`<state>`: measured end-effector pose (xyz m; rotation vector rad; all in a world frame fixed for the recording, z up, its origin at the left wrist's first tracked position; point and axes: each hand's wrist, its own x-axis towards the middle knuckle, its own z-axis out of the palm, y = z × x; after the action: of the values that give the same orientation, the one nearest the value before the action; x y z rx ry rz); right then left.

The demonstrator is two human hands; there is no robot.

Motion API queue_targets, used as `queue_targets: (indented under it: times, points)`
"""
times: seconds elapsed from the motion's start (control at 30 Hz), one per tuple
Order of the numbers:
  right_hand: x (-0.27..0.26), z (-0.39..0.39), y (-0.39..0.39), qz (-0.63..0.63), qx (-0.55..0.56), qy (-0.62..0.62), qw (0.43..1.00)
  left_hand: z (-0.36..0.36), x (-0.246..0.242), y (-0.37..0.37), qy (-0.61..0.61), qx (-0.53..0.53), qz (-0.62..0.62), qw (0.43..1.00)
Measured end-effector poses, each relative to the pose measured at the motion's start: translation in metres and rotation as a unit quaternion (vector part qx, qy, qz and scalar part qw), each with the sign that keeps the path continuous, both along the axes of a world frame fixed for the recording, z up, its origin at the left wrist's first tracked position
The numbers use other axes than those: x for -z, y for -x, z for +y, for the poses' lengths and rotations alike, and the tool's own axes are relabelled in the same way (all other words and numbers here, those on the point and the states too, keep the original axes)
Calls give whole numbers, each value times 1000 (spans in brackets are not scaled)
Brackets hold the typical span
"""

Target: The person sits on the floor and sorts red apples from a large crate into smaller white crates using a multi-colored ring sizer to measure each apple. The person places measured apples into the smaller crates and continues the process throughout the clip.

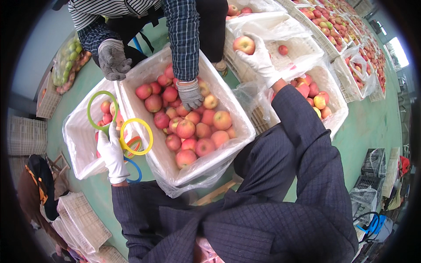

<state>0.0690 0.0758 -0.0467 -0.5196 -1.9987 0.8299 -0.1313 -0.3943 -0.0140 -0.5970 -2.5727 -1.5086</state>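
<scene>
My left hand [112, 154], in a white glove, grips a set of plastic sizing rings: a green ring [88, 110], a yellow ring [151, 136], an orange one [139, 144] and a blue one [140, 171]. It is over the left lined crate [79, 144], which holds several apples. Held in my white-gloved right hand [260, 64] is a red-yellow apple [244, 45], above a plastic-lined crate [296, 34] with a small red apple [283, 50] inside. Between my hands, a large lined crate [241, 126] holds many apples [185, 128].
Opposite me, a co-worker's grey-gloved hand [190, 94] reaches among the apples; the other [113, 60] is above the crate's far-left corner. Another apple crate [337, 108] sits beneath my right forearm. Filled crates [329, 29] line the far right. Stacked crates [84, 220] stand lower left.
</scene>
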Motion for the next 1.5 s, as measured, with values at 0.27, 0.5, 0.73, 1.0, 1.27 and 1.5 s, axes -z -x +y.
queue_targets:
  times: [0.27,0.5,0.73,1.0,1.27,1.5]
  points:
    - [86,121,-45,-343,265,33,901,-3,-5,-4,62,-16,59,996]
    - [96,155,-48,-509,-26,246,825,3,-11,-10,6,-26,17,999]
    - [76,119,-32,-335,39,2,941,0,-15,-9,58,-25,57,996]
    - [14,-125,6,-423,-399,-43,812,3,-19,-14,51,-14,59,997]
    - [60,-204,4,-585,-535,-71,605,-6,-19,-11,59,-20,73,995]
    - [68,-203,3,-528,-573,20,626,-11,-13,-10,42,-17,39,998]
